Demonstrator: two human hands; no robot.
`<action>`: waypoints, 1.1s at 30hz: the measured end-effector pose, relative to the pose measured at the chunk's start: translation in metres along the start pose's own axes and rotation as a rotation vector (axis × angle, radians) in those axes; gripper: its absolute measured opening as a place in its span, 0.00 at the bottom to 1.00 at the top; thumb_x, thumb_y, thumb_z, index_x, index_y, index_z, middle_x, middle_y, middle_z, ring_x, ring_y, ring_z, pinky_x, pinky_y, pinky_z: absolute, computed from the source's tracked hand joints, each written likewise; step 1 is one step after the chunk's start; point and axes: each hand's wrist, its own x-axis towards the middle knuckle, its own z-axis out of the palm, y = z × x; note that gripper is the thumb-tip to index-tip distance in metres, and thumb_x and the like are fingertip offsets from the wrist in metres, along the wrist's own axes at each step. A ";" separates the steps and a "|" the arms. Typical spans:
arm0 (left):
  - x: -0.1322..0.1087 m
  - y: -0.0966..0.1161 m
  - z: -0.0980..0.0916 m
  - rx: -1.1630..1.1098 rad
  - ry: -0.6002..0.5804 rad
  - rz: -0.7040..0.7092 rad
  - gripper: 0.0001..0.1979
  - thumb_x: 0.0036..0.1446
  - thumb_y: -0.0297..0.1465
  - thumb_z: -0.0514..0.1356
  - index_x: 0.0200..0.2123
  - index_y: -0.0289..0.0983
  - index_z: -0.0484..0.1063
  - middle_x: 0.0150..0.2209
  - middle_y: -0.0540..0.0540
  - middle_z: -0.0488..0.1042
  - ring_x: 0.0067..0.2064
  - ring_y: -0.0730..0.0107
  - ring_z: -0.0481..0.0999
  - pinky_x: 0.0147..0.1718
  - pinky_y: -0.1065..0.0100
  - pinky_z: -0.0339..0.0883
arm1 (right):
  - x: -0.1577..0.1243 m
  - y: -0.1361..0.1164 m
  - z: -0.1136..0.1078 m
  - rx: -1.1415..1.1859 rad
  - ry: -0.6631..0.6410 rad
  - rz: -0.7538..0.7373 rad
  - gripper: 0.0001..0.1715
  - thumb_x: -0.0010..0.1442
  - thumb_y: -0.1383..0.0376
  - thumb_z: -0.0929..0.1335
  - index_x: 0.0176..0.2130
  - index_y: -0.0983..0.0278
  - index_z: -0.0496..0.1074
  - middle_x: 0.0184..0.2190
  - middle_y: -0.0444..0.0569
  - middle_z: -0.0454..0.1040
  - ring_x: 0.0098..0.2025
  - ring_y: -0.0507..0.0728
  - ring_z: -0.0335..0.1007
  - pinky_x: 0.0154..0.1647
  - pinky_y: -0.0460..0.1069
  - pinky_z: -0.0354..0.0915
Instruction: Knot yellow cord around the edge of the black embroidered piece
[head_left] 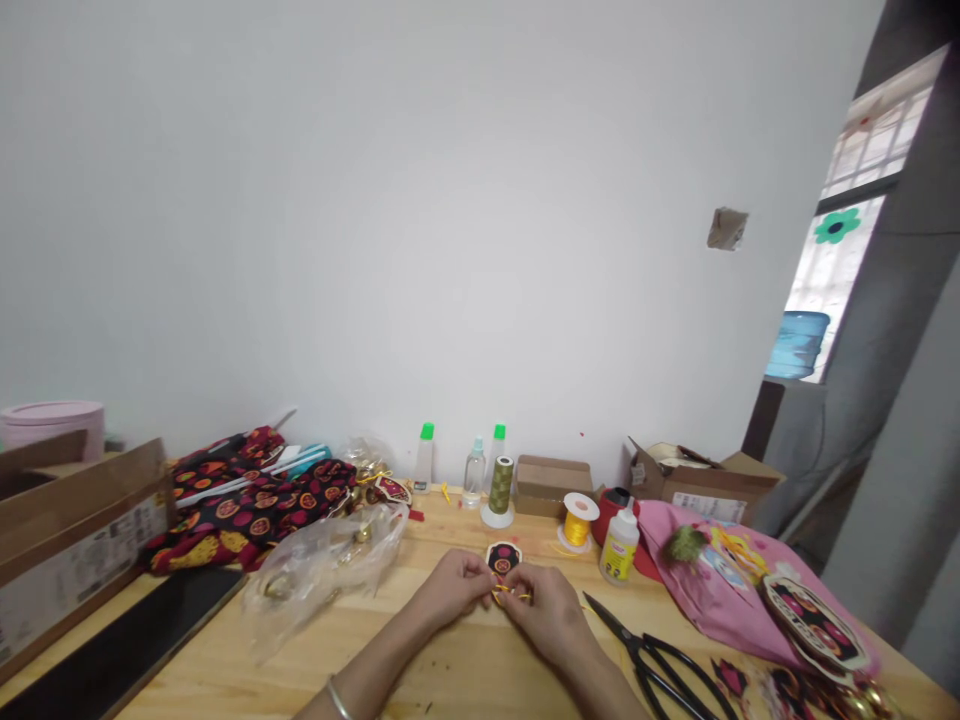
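A thin, glossy gold cord (512,592) is pinched between the fingertips of the left hand (450,585) and the right hand (551,608), both closed on it low over a pale wooden table (450,670). Just beyond the grip is a small rounded patch (503,557), black with red-orange print; whether it is touched cannot be told. A crumpled clear plastic bag (322,570) is spread to the left, and black metal scissors (652,655) are laid to the right. Beyond and right, a white glue bottle (619,548) and a yellow spool (577,522) are stood upright.
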 end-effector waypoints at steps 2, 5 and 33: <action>0.000 0.001 0.000 -0.018 0.031 -0.014 0.10 0.37 0.34 0.56 0.15 0.32 0.67 0.09 0.57 0.61 0.10 0.84 0.46 0.12 0.75 0.36 | 0.000 0.000 -0.001 0.003 0.008 -0.003 0.09 0.47 0.62 0.62 0.25 0.61 0.71 0.22 0.43 0.72 0.25 0.50 0.64 0.23 0.42 0.52; -0.002 0.005 -0.002 -0.042 0.067 -0.018 0.09 0.36 0.33 0.56 0.15 0.32 0.67 0.08 0.57 0.60 0.10 0.84 0.47 0.12 0.75 0.37 | 0.001 0.001 -0.001 0.029 0.017 -0.013 0.08 0.47 0.63 0.62 0.26 0.61 0.70 0.22 0.42 0.72 0.26 0.50 0.64 0.24 0.42 0.52; 0.005 -0.009 -0.006 -0.206 0.070 0.013 0.16 0.28 0.38 0.64 0.17 0.31 0.67 0.10 0.56 0.64 0.13 0.85 0.51 0.14 0.76 0.38 | 0.002 -0.002 -0.001 0.094 0.136 -0.165 0.04 0.46 0.67 0.64 0.23 0.63 0.68 0.26 0.45 0.68 0.32 0.52 0.62 0.31 0.45 0.55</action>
